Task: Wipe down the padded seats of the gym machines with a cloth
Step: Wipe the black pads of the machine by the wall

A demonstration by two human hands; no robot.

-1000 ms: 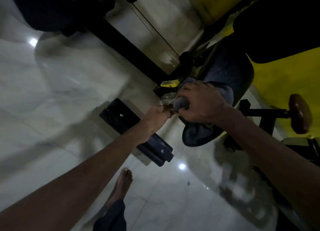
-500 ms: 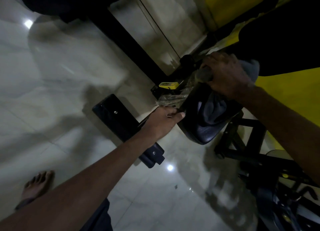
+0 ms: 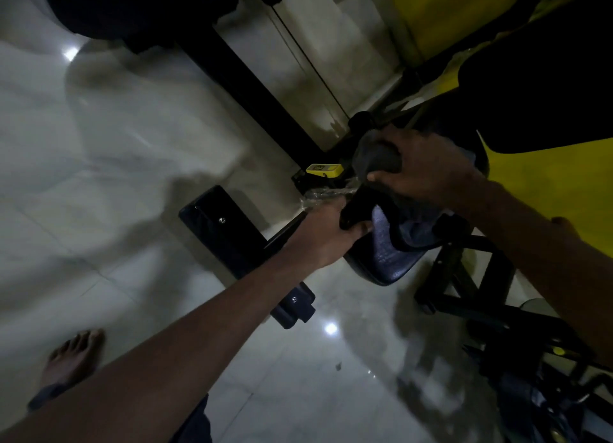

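Bare foot [image 3: 74, 356] on the glossy tiled floor [image 3: 132, 177], well to the near left of the padded seat [image 3: 386, 260]. Left forearm [image 3: 199, 343] runs from the bottom-left corner up to the seat. Left grip [image 3: 326, 235] is closed on the seat's left edge, fingers curled round the dark rim. The seat is dark, textured and tilted, with its rounded near end sticking out over the floor. Black stand [image 3: 464, 276] sits under and to the right of the seat. Black base bar [image 3: 229, 233] lies flat on the floor just left of the seat, partly behind the left forearm. Right grip [image 3: 431, 170] comes in from the right, over the far end of the seat, fingers and thumb curled round a bunched grey cloth [image 3: 376, 157]. The cloth is pressed on the seat's upper part, and a loose fold hangs down onto the seat surface below the hand. Crinkled clear plastic wrap [image 3: 320, 197] is at the seat's far left edge, touching the left grip's knuckles. Yellow label [image 3: 323, 169] is just beyond the wrap; its text is too small to read. A black beam [image 3: 252, 87] runs diagonally across the floor beyond the seat. Yellow frame [image 3: 547, 190] is right of the seat, with a black back pad [image 3: 537, 77] above it. The frame is dim and blurred, so details are soft.
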